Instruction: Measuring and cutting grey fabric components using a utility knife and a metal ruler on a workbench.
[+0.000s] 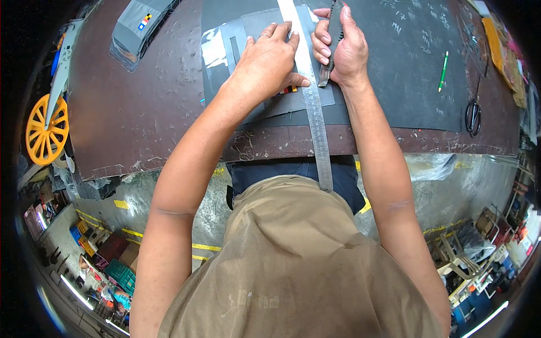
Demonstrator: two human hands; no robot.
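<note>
Nearest, one long steel ruler (313,112) is jutting past the tabletop (129,112) edge toward the person's shirt and running away across the work. Two hands are working on either side of it. The left hand (269,62) is lying flat with its fingers spread, pressing down on one grey sheet (253,28) and touching the ruler's left edge with its fingertips; a ring is showing on one finger. The right hand (341,48) is curling tightly round one dark knife (332,39), gripping it in a closed fist, with the blade end pointing down against the ruler's right edge. The sheet is lying on one black mat (406,67) that is covering the middle of the tabletop.

Farther right on the mat, one green pen (443,71) is lying alone, well apart from the hands, and one pair of black scissors (473,112) is resting near the mat's right edge. At the far left, one grey folded stack (141,28) is sitting on the bare brown tabletop, and one yellow wheel (46,128) is hanging off beyond its left rim.
</note>
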